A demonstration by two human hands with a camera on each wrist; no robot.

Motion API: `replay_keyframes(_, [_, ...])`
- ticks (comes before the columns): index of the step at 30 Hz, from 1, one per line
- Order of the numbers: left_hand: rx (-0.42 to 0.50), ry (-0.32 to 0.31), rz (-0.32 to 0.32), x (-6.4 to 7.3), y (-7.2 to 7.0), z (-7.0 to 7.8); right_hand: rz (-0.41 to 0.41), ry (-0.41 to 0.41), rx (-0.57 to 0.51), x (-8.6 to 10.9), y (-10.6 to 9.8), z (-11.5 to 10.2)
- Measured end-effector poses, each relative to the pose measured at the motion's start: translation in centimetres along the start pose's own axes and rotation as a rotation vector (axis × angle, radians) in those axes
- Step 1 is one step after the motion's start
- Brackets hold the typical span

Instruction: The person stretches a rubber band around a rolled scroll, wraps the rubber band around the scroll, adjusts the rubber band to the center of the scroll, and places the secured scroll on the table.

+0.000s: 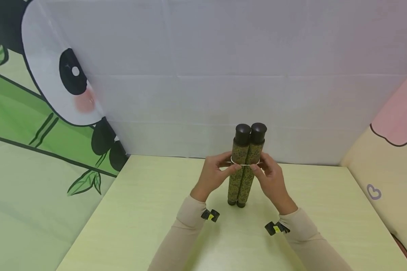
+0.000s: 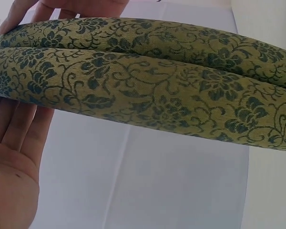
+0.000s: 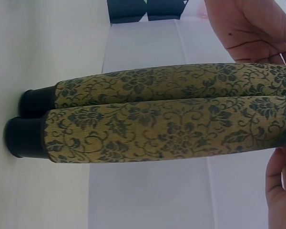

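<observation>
Two long cloth-covered tubes [image 1: 240, 153] with dark rounded end caps stand upright side by side on the table, leaning slightly. Their green-gold fabric carries a dark floral pattern. A thin white band [image 1: 245, 165] runs across both tubes at their upper part. My left hand [image 1: 214, 174] pinches the band at the left side, its thumb against the front of the left tube. From the right side my right hand [image 1: 272, 180] pinches it, thumb in front too. In the right wrist view the lower dark caps [image 3: 27, 137] meet the tabletop.
The pale yellow-green table [image 1: 149, 210] reaches back to a white cloth wall [image 1: 190, 98]. Printed cartoon panels flank it, with a panda face [image 1: 54, 90] on the left and a pink shape [image 1: 400, 109] on the right. Small dark devices [image 1: 210, 215] sit at both wrists.
</observation>
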State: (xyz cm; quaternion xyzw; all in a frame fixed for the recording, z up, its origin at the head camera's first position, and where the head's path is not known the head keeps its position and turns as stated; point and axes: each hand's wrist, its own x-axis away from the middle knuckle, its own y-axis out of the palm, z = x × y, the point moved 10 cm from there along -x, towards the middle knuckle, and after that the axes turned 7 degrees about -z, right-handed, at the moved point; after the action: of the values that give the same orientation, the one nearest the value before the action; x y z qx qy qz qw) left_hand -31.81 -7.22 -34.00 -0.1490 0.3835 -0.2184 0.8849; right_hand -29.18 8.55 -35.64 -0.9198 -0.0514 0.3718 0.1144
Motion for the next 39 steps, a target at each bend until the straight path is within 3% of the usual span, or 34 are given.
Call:
replay_keyframes(11, [0.030, -0.030, 0.003, 0.4, 0.4, -1.0, -0.020, 0.025, 0.009, 0.4, 0.2, 0.9])
replay_keyframes(19, [0.033, -0.029, 0.018, 0.2, 0.1, -0.2, -0.089, 0.069, 0.021, -0.5, 0.1, 0.2])
replay_keyframes(26, [0.030, -0.016, 0.023, -0.7, -0.2, 0.6, -0.073, 0.020, 0.000, -1.8, -0.7, -0.9])
replay_keyframes(34, [-0.001, -0.010, 0.021, -1.3, -0.1, -0.1, -0.067, -0.016, 0.034, -2.4, -0.6, -1.2])
replay_keyframes(39, [-0.003, -0.033, 0.022, -1.3, 0.2, -0.8, -0.079, -0.002, 0.055, -2.7, -0.5, -2.7])
